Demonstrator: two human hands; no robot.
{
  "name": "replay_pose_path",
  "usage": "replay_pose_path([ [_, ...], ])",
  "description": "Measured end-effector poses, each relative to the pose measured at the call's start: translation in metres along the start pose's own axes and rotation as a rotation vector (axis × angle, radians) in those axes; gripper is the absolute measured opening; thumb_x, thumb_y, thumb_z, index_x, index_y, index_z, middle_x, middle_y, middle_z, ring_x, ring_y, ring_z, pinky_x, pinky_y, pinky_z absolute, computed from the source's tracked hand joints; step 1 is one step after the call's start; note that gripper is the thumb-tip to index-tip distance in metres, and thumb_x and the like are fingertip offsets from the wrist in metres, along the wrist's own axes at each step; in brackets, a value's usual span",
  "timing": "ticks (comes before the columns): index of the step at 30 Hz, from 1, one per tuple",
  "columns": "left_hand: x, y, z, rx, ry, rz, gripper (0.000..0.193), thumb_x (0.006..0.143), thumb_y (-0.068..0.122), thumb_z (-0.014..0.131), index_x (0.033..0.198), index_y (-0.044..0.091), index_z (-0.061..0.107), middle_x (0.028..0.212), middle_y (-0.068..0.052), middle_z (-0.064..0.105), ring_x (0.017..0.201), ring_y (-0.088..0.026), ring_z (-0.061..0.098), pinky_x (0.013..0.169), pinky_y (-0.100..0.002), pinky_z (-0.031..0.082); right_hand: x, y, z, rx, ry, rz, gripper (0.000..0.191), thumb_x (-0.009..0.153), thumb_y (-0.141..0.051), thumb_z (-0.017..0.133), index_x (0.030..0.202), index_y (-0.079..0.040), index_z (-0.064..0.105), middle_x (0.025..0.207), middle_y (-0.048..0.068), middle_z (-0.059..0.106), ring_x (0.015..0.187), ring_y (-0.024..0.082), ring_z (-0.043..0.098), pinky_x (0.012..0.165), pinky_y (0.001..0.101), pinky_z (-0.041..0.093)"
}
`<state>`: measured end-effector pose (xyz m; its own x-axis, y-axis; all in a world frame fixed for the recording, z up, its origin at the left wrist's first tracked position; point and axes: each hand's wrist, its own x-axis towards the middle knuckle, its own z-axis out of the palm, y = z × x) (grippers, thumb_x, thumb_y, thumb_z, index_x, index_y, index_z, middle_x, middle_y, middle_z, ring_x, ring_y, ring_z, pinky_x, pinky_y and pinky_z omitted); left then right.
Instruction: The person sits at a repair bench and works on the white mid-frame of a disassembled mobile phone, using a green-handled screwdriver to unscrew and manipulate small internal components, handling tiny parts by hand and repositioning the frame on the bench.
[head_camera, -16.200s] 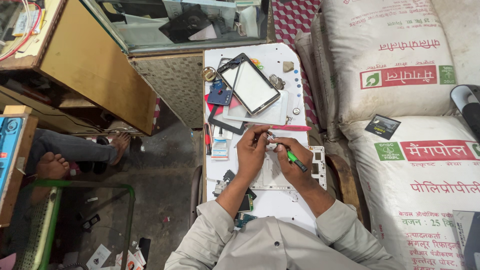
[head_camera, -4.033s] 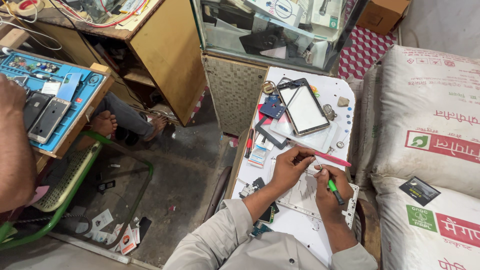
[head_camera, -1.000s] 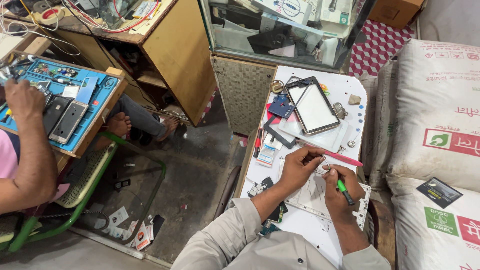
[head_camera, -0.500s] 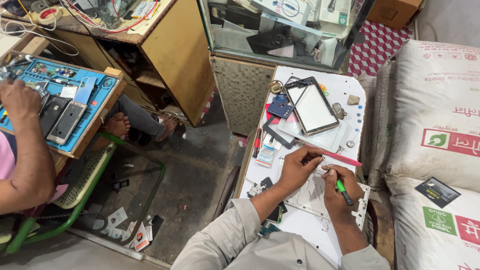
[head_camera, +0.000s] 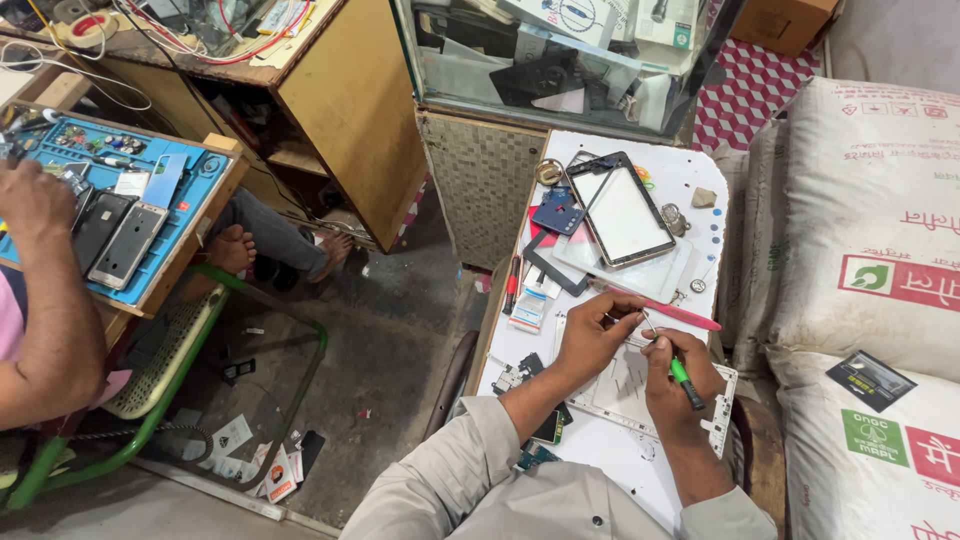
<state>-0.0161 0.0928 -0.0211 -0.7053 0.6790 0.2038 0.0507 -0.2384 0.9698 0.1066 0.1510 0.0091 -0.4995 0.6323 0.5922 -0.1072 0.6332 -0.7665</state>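
The left hand (head_camera: 590, 340) presses the white plastic tablet frame (head_camera: 640, 385); the right hand (head_camera: 675, 372), at three o'clock, grips a green-handled screwdriver (head_camera: 680, 368); keep it upright.

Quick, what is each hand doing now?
Left hand: fingers curled, pressing on the white frame.
Right hand: closed on a green-handled tool.

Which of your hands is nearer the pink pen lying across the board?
Left. The left hand sits just below the pink pen's near end, fingertips almost at it. The right hand, holding a green screwdriver, is lower, further from the pen.
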Motion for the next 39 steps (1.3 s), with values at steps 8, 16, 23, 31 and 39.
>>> replay_pose_path([
  [8,-0.0004,0.0000,-0.0020,-0.017,-0.004,0.006,0.019,0.097,0.007,0.072,0.115,0.002,0.073,0.099,-0.003,0.073,0.086,-0.006,0.065,0.073,-0.021,0.054,-0.0015,-0.0009,0.0014,0.013,-0.001,0.015,0.013,0.105,-0.005,0.059,0.110,0.007,0.062,0.098,0.015,0.074,0.080,0.014,0.071,0.075,0.0269,0.058],
  [16,0.0015,0.0031,-0.0016,0.006,0.006,-0.004,0.019,0.096,0.008,0.073,0.114,0.002,0.073,0.098,-0.004,0.074,0.084,-0.006,0.065,0.073,-0.022,0.055,0.0001,-0.0013,0.0012,0.024,-0.003,0.018,0.014,0.106,-0.006,0.059,0.110,0.007,0.061,0.098,0.014,0.074,0.081,0.013,0.071,0.076,0.0266,0.058],
  [23,0.0009,0.0059,-0.0018,0.006,0.001,0.004,0.020,0.097,0.007,0.072,0.115,0.002,0.073,0.099,-0.004,0.075,0.087,-0.007,0.067,0.076,-0.022,0.056,0.0007,-0.0017,0.0007,0.012,-0.006,0.020,0.014,0.106,-0.007,0.059,0.110,0.007,0.062,0.097,0.014,0.074,0.081,0.013,0.071,0.076,0.0268,0.058],
  [31,0.0014,0.0051,-0.0002,0.010,0.001,0.004,0.019,0.096,0.008,0.073,0.114,0.002,0.073,0.097,-0.004,0.074,0.084,-0.006,0.065,0.073,-0.023,0.054,0.0009,-0.0015,-0.0008,0.035,-0.002,0.048,0.014,0.106,-0.007,0.058,0.110,0.006,0.062,0.097,0.013,0.074,0.081,0.014,0.071,0.075,0.0268,0.058],
  [39,0.0015,0.0049,-0.0002,0.005,0.004,0.001,0.019,0.096,0.006,0.072,0.115,0.002,0.073,0.097,-0.004,0.074,0.084,-0.006,0.066,0.073,-0.023,0.055,0.0012,-0.0029,-0.0013,0.005,-0.020,0.015,0.014,0.106,-0.006,0.059,0.110,0.007,0.062,0.098,0.014,0.074,0.080,0.014,0.071,0.076,0.0273,0.059],
])
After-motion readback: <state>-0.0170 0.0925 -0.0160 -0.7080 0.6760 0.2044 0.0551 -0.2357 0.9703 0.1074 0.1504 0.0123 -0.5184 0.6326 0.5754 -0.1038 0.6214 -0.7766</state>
